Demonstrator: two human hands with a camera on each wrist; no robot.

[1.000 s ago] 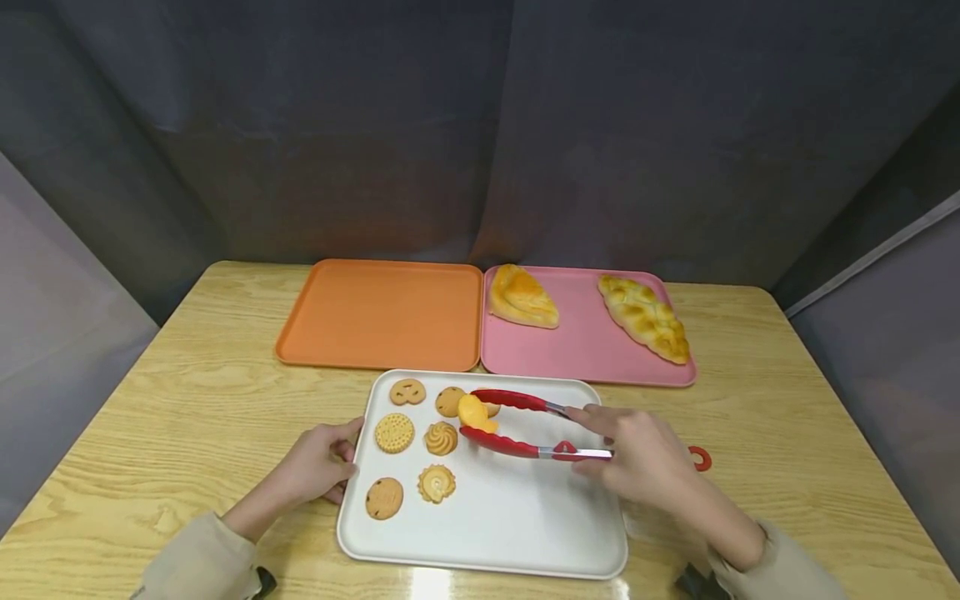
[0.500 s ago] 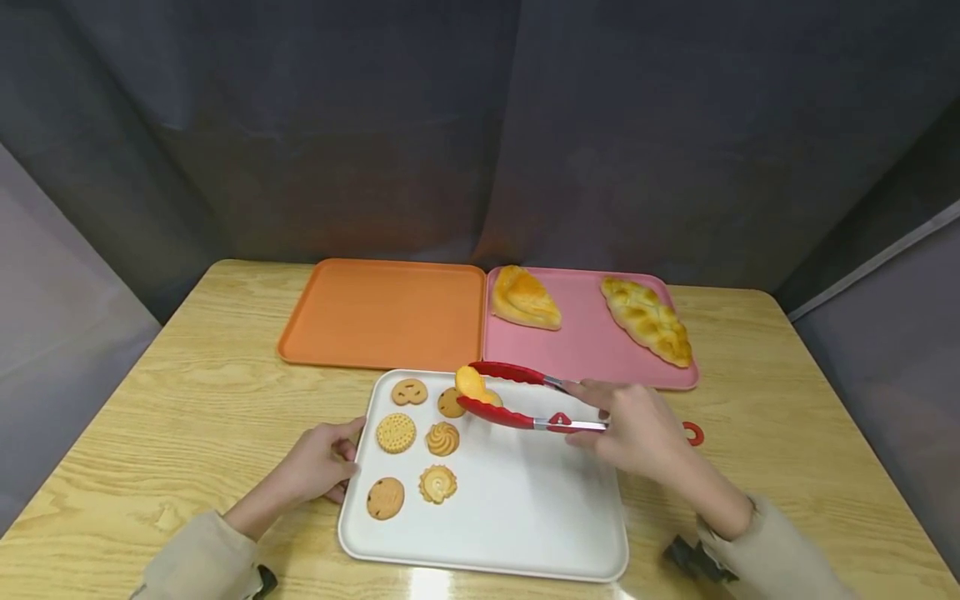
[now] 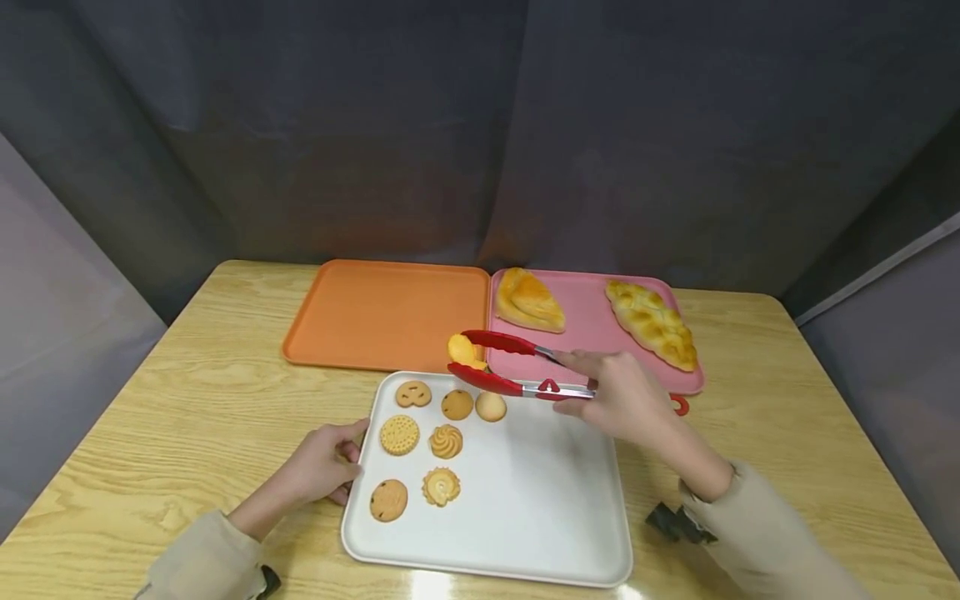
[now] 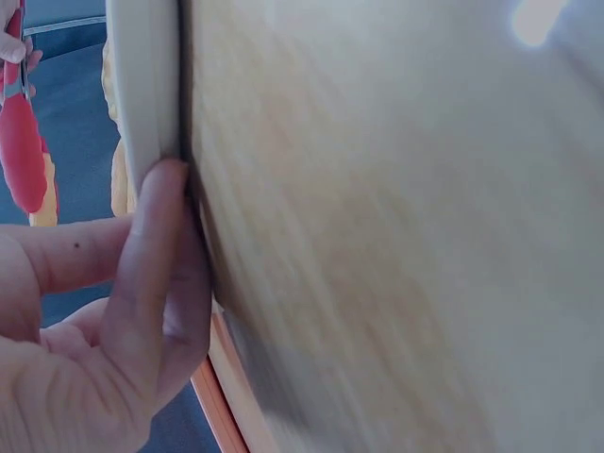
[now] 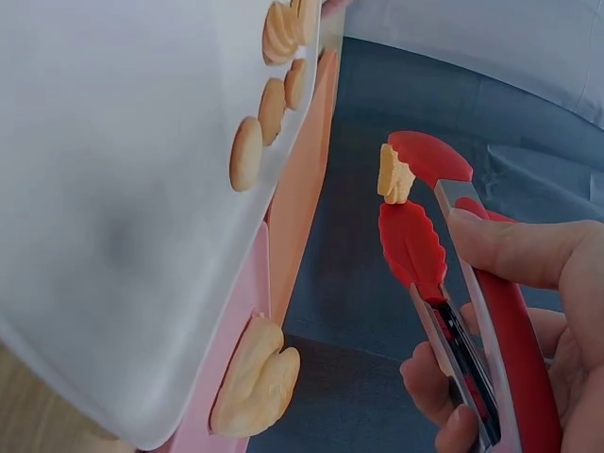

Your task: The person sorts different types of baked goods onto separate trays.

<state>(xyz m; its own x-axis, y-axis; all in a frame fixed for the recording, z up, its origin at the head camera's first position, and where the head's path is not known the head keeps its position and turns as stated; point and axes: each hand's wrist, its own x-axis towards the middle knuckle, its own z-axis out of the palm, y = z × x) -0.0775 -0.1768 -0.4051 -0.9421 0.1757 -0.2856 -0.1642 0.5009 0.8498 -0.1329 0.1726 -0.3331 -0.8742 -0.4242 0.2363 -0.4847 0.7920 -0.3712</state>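
One small yellow lobed biscuit [image 3: 460, 350], pinched between the scalloped tips of red-and-silver tongs [image 3: 491, 380], was held up off the white tray, showing in the head view against the near right corner of the orange one. Right hand [image 3: 618, 400]: fingers wrapped round the arms of the tongs. Left hand [image 3: 322, 462]: fingers bent, gripping the left rim of the white rounded rectangular tray [image 3: 540, 517]. On that tray, seven pieces: a pretzel-shaped biscuit [image 3: 413, 393], two round chip-dotted biscuits [image 3: 388, 500], a plain domed biscuit [image 3: 491, 406], a round pitted biscuit [image 3: 400, 435], a swirled biscuit [image 3: 447, 442] and a flower-edged biscuit [image 3: 442, 486]. Beyond, side by side: an orange rectangular tray [image 3: 390, 317] and a pink rectangular tray [image 3: 585, 300], the latter bearing a golden wedge-shaped pastry [image 3: 529, 300] and a long golden-brown bumpy loaf [image 3: 651, 323]. All trays lay on a pale wood-grained surface [image 3: 202, 375] before a dark grey curtain [image 3: 375, 133].
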